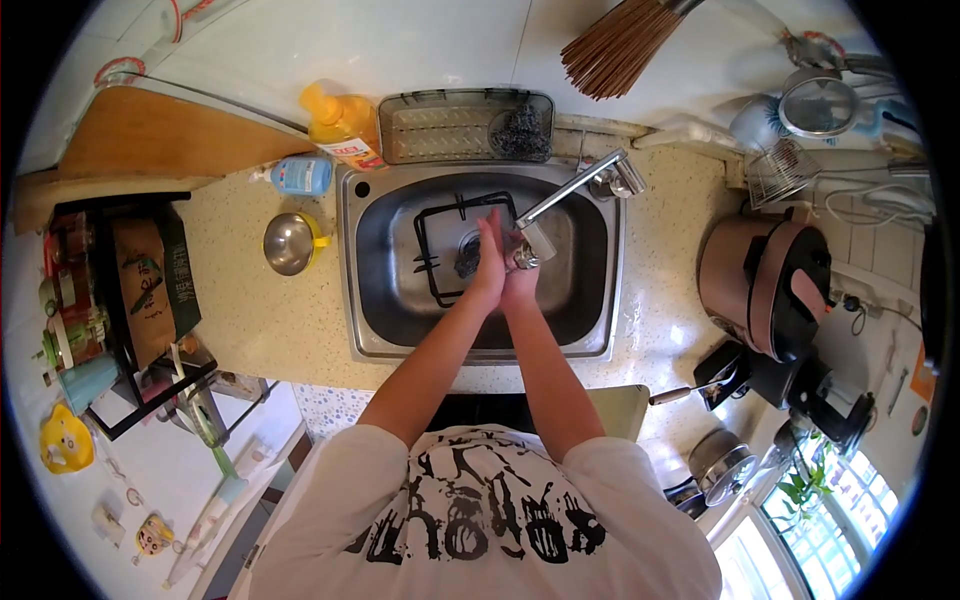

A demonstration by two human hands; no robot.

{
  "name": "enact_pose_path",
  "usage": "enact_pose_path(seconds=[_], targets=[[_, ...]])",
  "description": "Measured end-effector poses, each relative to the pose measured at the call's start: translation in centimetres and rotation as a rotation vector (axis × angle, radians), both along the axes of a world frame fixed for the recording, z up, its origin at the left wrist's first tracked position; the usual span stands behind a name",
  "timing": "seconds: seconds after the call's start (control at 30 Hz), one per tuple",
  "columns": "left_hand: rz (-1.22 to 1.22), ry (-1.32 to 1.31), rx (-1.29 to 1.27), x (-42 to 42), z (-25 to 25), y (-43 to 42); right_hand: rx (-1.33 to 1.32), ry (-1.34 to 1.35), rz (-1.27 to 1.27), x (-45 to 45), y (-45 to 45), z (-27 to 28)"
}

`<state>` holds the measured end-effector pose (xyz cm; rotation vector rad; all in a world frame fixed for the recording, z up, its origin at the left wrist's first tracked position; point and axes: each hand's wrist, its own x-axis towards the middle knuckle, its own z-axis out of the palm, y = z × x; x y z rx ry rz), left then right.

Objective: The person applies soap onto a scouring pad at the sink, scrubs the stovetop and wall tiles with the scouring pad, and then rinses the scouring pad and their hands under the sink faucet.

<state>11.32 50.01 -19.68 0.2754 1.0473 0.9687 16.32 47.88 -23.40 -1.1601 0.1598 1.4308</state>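
Observation:
Both hands are together over the sink (375, 325), below the end of the chrome faucet (570, 188). My left hand (490, 258) has its fingers stretched out and pressed against the right. Partly covered by the faucet's spout, my right hand (517, 284) lies palm-inward beside it, its visible fingers seemingly straight. I see nothing held in either hand. A black metal stove grate (422, 240) rests on the sink bottom, around and beneath the hands. The dark drain (467, 256) shows just left of them.
Behind the sink are a clear tray (440, 125) with a dark scourer (520, 132) and an orange detergent bottle (345, 125). A blue bottle (303, 176) and a metal-lined yellow cup (290, 244) stand left. A rice cooker (735, 270) sits right; a whisk brush (622, 45) hangs above.

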Motion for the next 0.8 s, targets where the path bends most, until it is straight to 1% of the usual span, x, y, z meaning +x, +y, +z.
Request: enact_pose_path(seconds=[0.1, 0.17, 0.2, 0.23, 0.3, 0.37, 0.4, 0.5, 0.53, 0.57, 0.6, 0.67, 0.73, 0.8], targets=[[0.013, 0.025, -0.011, 0.0, -0.5, -0.3, 0.038, -0.127, 0.054, 0.2, 0.0, -0.9], [0.026, 0.013, -0.034, -0.1, -0.9, -0.3, 0.017, -0.067, -0.027, 0.2, 0.1, -1.5], [0.032, 0.007, -0.045, -0.2, -1.0, -0.2, 0.024, -0.097, -0.030, 0.1, 0.1, -1.8], [0.064, 0.010, -0.083, -0.1, 0.1, 0.0, 0.030, -0.127, -0.033, 0.1, 0.0, -2.4], [0.127, 0.016, -0.162, 0.1, 2.1, 0.3, 0.074, -0.307, 0.034, -0.6, -0.6, -3.8], [0.113, 0.037, -0.147, -0.3, 0.5, 0.2, 0.233, -0.146, -0.053, -0.4, -0.9, -6.9], [0.106, 0.048, -0.140, -0.6, 0.2, 0.2, 0.312, -0.064, -0.096, -0.5, -0.6, -6.8], [0.144, 0.026, -0.152, -0.5, -0.7, 0.0, 0.129, -0.187, -0.051, -0.5, -0.8, -5.8], [0.158, 0.012, -0.145, -0.4, -1.0, -0.1, 0.157, -0.291, -0.025, -0.7, -1.1, -7.6], [0.171, -0.002, -0.138, -0.3, -1.4, -0.1, 0.185, -0.395, 0.002, -1.0, -1.7, -11.1], [0.185, -0.015, -0.131, -0.3, -2.0, -0.1, 0.213, -0.499, 0.029, -1.3, -1.6, -11.7], [0.188, -0.057, -0.145, -0.3, -3.1, 0.0, 0.259, -0.077, -0.128, 0.0, -1.9, -12.5], [0.180, -0.066, -0.163, -0.2, -3.1, 0.0, 0.292, -0.157, -0.124, 0.2, -1.6, -10.2], [0.163, -0.043, -0.186, -0.2, -1.5, 0.3, 0.306, -0.742, 0.046, -0.4, -1.2, -6.3]])
